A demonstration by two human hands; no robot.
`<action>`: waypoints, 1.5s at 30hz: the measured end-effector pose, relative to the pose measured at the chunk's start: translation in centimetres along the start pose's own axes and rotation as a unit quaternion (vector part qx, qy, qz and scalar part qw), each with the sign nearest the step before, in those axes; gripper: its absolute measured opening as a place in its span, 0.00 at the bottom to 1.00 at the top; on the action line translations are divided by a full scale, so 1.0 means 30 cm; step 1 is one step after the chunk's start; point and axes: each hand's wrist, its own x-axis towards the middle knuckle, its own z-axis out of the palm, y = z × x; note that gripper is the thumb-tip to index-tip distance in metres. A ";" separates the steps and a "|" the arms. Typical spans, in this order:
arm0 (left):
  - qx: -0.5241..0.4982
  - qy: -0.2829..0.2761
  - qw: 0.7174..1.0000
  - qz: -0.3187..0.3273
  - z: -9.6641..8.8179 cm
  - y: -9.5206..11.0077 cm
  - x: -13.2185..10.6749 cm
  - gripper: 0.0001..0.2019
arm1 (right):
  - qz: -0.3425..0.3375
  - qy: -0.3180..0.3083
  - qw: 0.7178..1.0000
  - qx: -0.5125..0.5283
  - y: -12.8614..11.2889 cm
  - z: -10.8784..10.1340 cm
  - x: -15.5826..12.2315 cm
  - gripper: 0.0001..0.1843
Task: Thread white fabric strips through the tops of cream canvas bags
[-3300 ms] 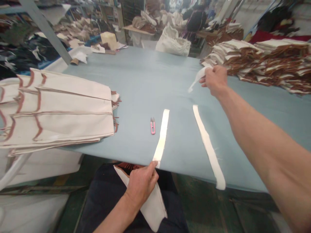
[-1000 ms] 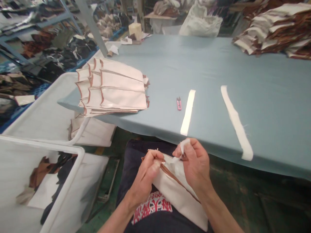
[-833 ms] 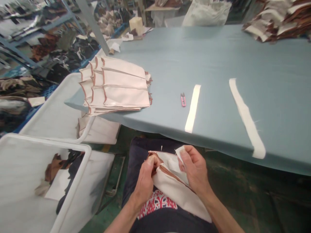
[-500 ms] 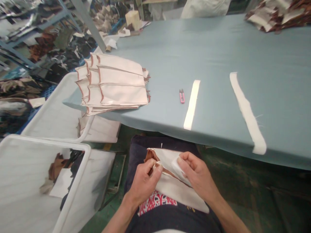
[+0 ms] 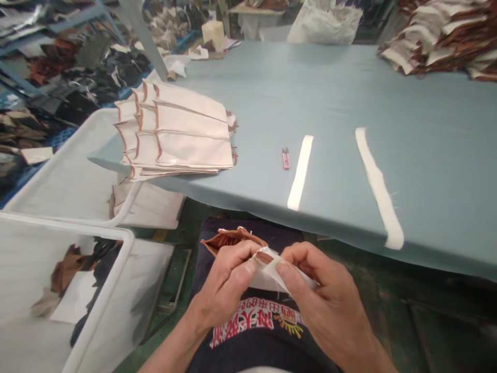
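Above my lap, my left hand [image 5: 227, 277] pinches the edge of a cream sewn cloth piece with brown lining [image 5: 229, 238]; its brown side spreads out beyond my knuckles. My right hand [image 5: 324, 290] grips a thin white strip [image 5: 277, 268] between thumb and fingers, laid along that same edge. Whether the strip is cloth or paper I cannot tell. Both thumbs lie close together on the edge, and much of the cloth piece is hidden beneath my hands. A dark apron [image 5: 248, 336] with red and white lettering covers my lap.
On the blue-green table [image 5: 334, 98] lie a stack of cream pieces with brown edges [image 5: 190, 119], pink thread snips [image 5: 286, 158], a short pale strip [image 5: 300, 172] and a longer one [image 5: 378, 186]. White bins [image 5: 128, 238] stand at left. A brown-and-cream pile [image 5: 446, 41] fills the far right.
The cloth piece has turned and its brown lining now faces up more. My right hand has moved the white strip against the edge by my left fingers. The view has shifted slightly.
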 end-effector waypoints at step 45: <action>0.034 0.085 0.994 0.062 -0.005 -0.019 0.017 0.14 | -0.175 0.121 0.950 -0.230 -0.001 0.126 0.035 0.12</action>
